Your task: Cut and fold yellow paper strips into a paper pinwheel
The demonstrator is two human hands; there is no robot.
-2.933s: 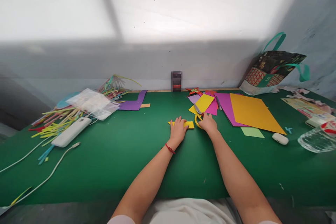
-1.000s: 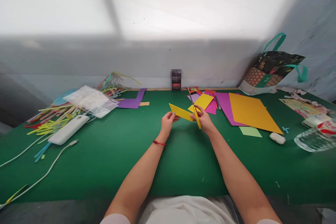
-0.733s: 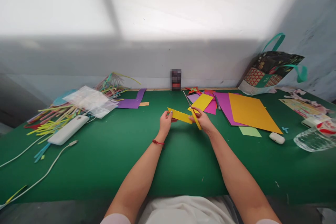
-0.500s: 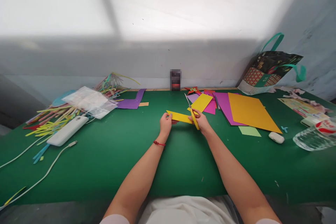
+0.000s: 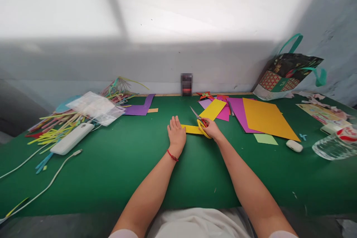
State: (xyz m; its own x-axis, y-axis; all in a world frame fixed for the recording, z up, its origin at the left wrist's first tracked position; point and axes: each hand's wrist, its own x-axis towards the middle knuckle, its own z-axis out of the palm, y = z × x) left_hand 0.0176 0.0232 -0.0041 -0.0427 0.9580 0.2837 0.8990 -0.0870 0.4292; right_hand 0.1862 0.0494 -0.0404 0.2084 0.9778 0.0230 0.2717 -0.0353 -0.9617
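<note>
A folded yellow paper strip [image 5: 192, 129] lies on the green table [image 5: 117, 163] between my hands. My left hand [image 5: 176, 134] rests flat beside its left end, fingers stretched out, palm down, with a red bracelet at the wrist. My right hand [image 5: 212, 129] grips yellow-handled scissors [image 5: 198, 119] at the strip's right end, with the blades pointing up and to the left. I cannot tell whether the left fingers press on the strip.
Coloured sheets, orange [image 5: 266, 118], purple and pink, lie at the right with a second yellow sheet [image 5: 213, 109]. A patterned bag [image 5: 287, 70], a plastic bottle [image 5: 334, 145] and a white eraser [image 5: 294, 145] are further right. Straws [image 5: 61, 126], a white power bank [image 5: 73, 138] and cables are at the left.
The yellow strip, held in the air by both hands with the scissors at it, has come down onto the table. My left hand let go and flattened beside it.
</note>
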